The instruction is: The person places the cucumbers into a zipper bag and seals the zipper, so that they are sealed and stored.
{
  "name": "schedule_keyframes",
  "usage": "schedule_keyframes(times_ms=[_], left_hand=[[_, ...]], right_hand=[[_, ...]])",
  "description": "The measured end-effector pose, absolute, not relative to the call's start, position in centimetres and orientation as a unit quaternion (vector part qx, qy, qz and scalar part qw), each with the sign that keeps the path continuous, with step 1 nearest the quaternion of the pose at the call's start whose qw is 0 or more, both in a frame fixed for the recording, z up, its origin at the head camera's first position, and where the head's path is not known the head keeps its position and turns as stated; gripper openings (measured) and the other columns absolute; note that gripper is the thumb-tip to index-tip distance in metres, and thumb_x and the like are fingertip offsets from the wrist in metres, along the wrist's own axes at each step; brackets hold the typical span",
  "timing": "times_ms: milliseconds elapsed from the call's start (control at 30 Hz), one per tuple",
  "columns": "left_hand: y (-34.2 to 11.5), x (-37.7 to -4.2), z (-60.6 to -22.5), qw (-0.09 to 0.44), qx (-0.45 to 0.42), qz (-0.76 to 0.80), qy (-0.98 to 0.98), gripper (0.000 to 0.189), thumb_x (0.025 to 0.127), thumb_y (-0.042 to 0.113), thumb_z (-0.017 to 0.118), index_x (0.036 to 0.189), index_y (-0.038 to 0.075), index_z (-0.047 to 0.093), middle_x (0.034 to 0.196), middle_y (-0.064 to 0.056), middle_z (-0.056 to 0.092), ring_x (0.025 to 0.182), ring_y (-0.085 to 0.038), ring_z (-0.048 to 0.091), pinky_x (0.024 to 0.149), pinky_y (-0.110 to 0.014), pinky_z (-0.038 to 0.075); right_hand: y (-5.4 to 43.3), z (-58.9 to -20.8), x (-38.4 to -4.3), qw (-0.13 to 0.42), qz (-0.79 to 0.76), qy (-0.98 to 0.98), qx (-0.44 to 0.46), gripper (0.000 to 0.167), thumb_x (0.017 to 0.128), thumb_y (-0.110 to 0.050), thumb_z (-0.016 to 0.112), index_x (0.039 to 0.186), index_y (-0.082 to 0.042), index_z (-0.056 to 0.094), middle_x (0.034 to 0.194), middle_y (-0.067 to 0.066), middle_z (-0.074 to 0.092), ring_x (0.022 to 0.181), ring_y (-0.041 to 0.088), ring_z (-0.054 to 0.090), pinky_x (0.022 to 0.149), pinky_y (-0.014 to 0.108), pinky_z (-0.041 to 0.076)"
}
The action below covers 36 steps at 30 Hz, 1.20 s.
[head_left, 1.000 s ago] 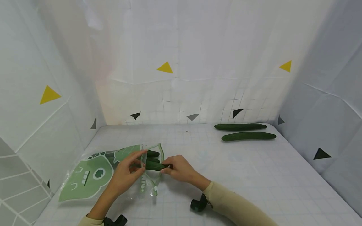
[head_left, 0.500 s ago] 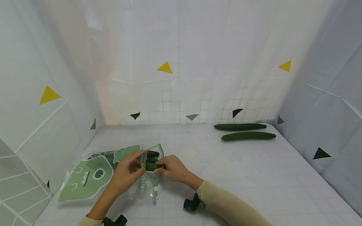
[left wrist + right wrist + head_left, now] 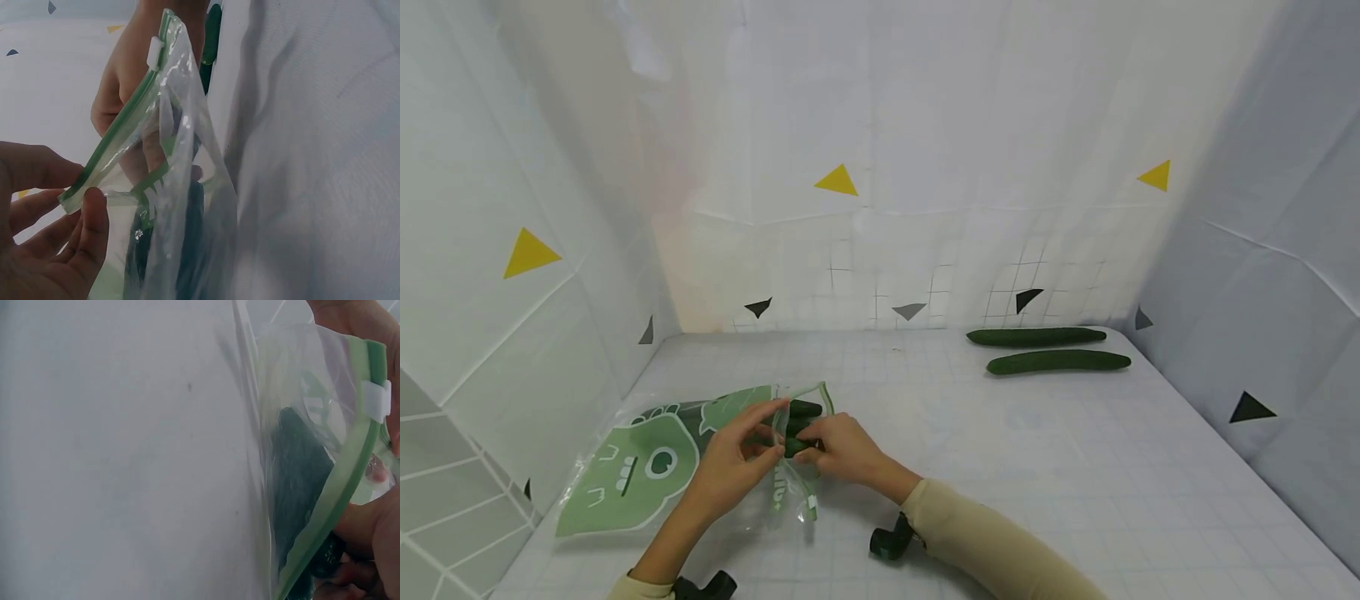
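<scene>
A clear zip bag (image 3: 597, 500) with a green cartoon print lies on the left of the table, its mouth facing right. My left hand (image 3: 733, 462) pinches the green-edged rim between thumb and fingers; the left wrist view shows this grip (image 3: 53, 215) closely. At the mouth, my right hand (image 3: 848, 452) grips the end of a cucumber (image 3: 794, 447), most of which is inside the bag. Another cucumber (image 3: 806, 409) lies in the bag with its end near the opening. A white slider (image 3: 375, 401) sits on the zip edge in the right wrist view.
Two more cucumbers lie at the back right of the table, one (image 3: 1036, 337) behind the other (image 3: 1058, 362). White sheeting (image 3: 1000, 125) with yellow and dark triangles encloses the back and sides. Black wrist cameras (image 3: 891, 540) are worn on both wrists.
My right hand has moved left, pushing the cucumber further into the bag, so less of it shows. My left hand and the bag have stayed in place.
</scene>
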<state>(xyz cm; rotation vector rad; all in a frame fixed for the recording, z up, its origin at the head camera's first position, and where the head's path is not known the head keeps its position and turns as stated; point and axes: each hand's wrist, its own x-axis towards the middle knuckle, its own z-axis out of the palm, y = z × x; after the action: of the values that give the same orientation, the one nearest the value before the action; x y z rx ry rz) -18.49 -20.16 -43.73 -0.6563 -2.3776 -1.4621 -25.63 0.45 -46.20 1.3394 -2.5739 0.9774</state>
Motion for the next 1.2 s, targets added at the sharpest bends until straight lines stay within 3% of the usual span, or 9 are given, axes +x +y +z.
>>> schedule_keyframes(times_ms=[133, 467, 700, 967, 1067, 1200], left_hand=[[-20.2, -18.5, -43.7, 0.137, -0.230, -0.505, -0.820, 0.063, 0.090, -0.008, 0.072, 0.148, 0.012, 0.058, 0.140, -0.009, 0.059, 0.096, -0.023, 0.068, 0.077, -0.034, 0.061], [-20.3, -18.4, -43.7, 0.135, -0.225, -0.500, -0.825, 0.061, 0.091, -0.008, 0.073, 0.148, 0.009, 0.058, 0.142, -0.009, 0.058, 0.098, -0.022, 0.068, 0.077, -0.035, 0.061], [-20.2, -18.4, -43.6, 0.133, -0.223, -0.500, -0.827, 0.061, 0.092, -0.008, 0.074, 0.148, 0.008, 0.057, 0.144, -0.009, 0.057, 0.099, -0.023, 0.068, 0.077, -0.035, 0.061], [-20.1, -18.4, -43.6, 0.131, -0.219, -0.504, -0.825, 0.060, 0.092, -0.007, 0.074, 0.148, 0.008, 0.058, 0.143, -0.009, 0.057, 0.098, -0.024, 0.068, 0.077, -0.036, 0.061], [-20.1, -18.4, -43.6, 0.134, -0.220, -0.504, -0.824, 0.061, 0.091, -0.008, 0.073, 0.148, 0.008, 0.058, 0.142, -0.010, 0.058, 0.098, -0.026, 0.068, 0.077, -0.035, 0.061], [-20.1, -18.4, -43.6, 0.137, -0.221, -0.506, -0.823, 0.062, 0.091, -0.010, 0.073, 0.148, 0.008, 0.058, 0.142, -0.010, 0.058, 0.098, -0.026, 0.068, 0.078, -0.034, 0.061]], right_hand=[[0.0, -46.3, -25.7, 0.039, 0.305, -0.844, 0.439, 0.019, 0.096, -0.020, 0.077, 0.108, -0.007, 0.082, 0.082, -0.007, 0.074, 0.051, -0.005, 0.042, 0.048, 0.012, 0.036], [-0.9, -46.5, -26.0, 0.047, 0.303, -0.853, 0.423, 0.012, 0.095, -0.022, 0.078, 0.090, -0.011, 0.081, 0.063, -0.015, 0.057, 0.051, -0.002, 0.041, 0.048, 0.015, 0.034], [-1.7, -46.6, -26.3, 0.057, 0.289, -0.868, 0.399, 0.013, 0.092, -0.023, 0.082, 0.099, -0.012, 0.083, 0.081, -0.013, 0.072, 0.061, -0.007, 0.053, 0.057, 0.012, 0.045], [-1.1, -46.2, -25.7, 0.051, 0.197, -0.911, 0.358, 0.027, 0.089, -0.028, 0.085, 0.111, -0.013, 0.080, 0.102, -0.006, 0.075, 0.090, 0.008, 0.068, 0.074, 0.024, 0.056], [-0.6, -46.0, -25.4, 0.078, 0.154, -0.917, 0.359, 0.024, 0.090, -0.029, 0.085, 0.109, -0.016, 0.080, 0.102, -0.007, 0.074, 0.095, 0.011, 0.067, 0.076, 0.027, 0.057], [0.0, -45.9, -25.1, 0.123, 0.137, -0.918, 0.352, 0.019, 0.090, -0.034, 0.084, 0.100, -0.018, 0.079, 0.092, -0.008, 0.072, 0.088, 0.010, 0.065, 0.068, 0.026, 0.056]])
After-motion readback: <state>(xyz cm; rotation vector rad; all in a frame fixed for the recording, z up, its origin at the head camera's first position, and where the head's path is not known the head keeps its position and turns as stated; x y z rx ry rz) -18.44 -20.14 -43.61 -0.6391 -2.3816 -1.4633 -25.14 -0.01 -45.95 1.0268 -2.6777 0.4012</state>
